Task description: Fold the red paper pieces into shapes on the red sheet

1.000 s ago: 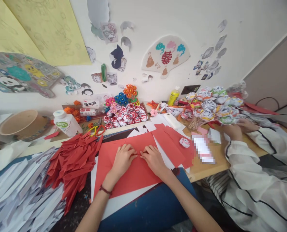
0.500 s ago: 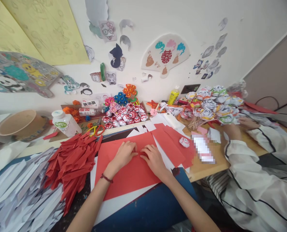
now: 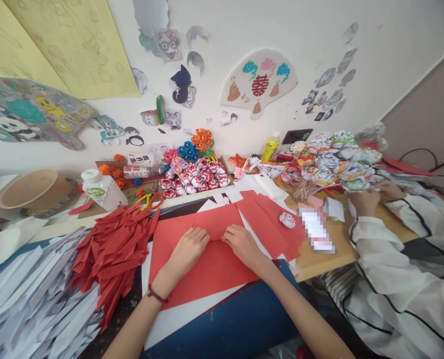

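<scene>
My left hand (image 3: pixel 190 247) and my right hand (image 3: pixel 241 245) face each other over a large red paper sheet (image 3: pixel 207 279). Between their fingertips is a small piece of red paper (image 3: pixel 216 235) with a straight lower edge, pinched at both ends. It blends into the red below, so its full outline is hard to see. A pile of folded red paper strips (image 3: pixel 119 249) lies left of my left hand. To the right of my right hand are more red sheets (image 3: pixel 264 224) with a red-and-white paper flower (image 3: pixel 287 220) on top.
White folded paper strips (image 3: pixel 38 294) heap at the left front. Behind are yellow-handled scissors (image 3: pixel 147 201), a white bottle (image 3: pixel 102 191) and red-white paper flowers (image 3: pixel 197 177). At right, a co-worker's hands (image 3: pixel 367 199) are beside a bunch of paper flowers (image 3: pixel 330 162).
Both hands have closed on the ends of the small red paper, and a straight edge now shows between them. The view has shifted slightly.
</scene>
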`<state>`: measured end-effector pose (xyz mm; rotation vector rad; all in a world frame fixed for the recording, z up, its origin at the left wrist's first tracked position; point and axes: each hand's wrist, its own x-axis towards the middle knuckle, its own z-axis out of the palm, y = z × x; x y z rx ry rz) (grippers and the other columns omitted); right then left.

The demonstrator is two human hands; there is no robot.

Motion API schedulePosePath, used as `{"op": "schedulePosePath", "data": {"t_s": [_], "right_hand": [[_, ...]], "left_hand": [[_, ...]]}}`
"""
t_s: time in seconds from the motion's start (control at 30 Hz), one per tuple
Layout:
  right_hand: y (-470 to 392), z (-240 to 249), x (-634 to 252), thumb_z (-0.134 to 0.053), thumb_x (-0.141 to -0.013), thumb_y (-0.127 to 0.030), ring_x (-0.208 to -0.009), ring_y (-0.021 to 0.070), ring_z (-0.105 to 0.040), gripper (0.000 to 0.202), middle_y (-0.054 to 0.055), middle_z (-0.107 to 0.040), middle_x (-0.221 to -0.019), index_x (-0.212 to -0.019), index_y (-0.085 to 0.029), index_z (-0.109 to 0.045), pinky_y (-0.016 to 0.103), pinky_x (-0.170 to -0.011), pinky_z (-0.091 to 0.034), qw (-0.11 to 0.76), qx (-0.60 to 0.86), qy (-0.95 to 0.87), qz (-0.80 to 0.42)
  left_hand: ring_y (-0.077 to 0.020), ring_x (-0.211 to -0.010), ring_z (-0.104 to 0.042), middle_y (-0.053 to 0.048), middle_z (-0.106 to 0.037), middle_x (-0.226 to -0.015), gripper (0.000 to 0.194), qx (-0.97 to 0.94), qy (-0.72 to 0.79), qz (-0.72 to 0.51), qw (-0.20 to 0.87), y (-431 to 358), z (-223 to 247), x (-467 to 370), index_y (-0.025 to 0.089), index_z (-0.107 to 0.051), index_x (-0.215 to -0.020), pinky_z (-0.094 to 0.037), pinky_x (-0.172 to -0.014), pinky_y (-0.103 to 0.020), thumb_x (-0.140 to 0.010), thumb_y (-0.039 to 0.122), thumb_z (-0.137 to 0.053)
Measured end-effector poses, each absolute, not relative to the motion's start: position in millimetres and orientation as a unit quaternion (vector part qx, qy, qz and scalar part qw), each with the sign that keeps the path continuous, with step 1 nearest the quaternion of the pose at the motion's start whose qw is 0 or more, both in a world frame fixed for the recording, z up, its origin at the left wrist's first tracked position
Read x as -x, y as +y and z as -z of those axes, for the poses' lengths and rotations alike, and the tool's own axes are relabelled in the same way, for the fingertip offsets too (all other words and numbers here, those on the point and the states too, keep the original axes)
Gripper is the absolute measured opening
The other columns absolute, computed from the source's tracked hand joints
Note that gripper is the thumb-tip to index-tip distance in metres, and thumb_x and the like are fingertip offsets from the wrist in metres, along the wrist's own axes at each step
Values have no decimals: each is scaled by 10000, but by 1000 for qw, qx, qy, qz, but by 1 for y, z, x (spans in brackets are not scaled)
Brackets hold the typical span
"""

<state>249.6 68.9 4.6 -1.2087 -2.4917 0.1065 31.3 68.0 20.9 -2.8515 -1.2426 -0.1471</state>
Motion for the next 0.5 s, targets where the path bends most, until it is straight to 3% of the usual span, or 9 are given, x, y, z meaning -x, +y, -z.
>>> {"op": "schedulePosePath", "data": {"t_s": [0.13,0.27,0.43,0.5], "right_hand": [[58,-8,-252,-465,-931,-29,-789,210,-521,216,61,-602,-825,-951,-129,-655,337,-695,-387,119,353,-924,89],[48,-9,-250,-504,-894,-1,-782,216,-524,279,66,-609,-847,-1127,-102,-618,350,-715,-391,89,369,-918,116],[53,-5,-241,-550,-949,-239,-815,225,-530,120,70,-601,-902,-998,-154,-621,355,-718,-392,113,423,-894,98],[57,-2,-238,-526,-959,-216,-817,225,-531,107,71,-599,-892,-927,-157,-609,354,-730,-394,124,422,-892,100]], "left_hand": [[-208,-826,-548,-58,-620,-897,164,936,-341,21,82,56,-19,-27,136,-604,-1034,-392,-748,-350,-914,104,-498],[-201,-838,-556,-48,-617,-899,231,928,-362,37,84,53,-17,-21,148,-576,-1148,-395,-760,-349,-936,135,-486],[-203,-801,-537,-56,-593,-864,148,927,-353,57,110,60,-11,-27,139,-606,-979,-389,-717,-342,-939,125,-464],[-200,-771,-526,-58,-586,-837,165,933,-330,63,130,60,-9,-32,133,-604,-924,-383,-698,-343,-933,90,-444]]}}
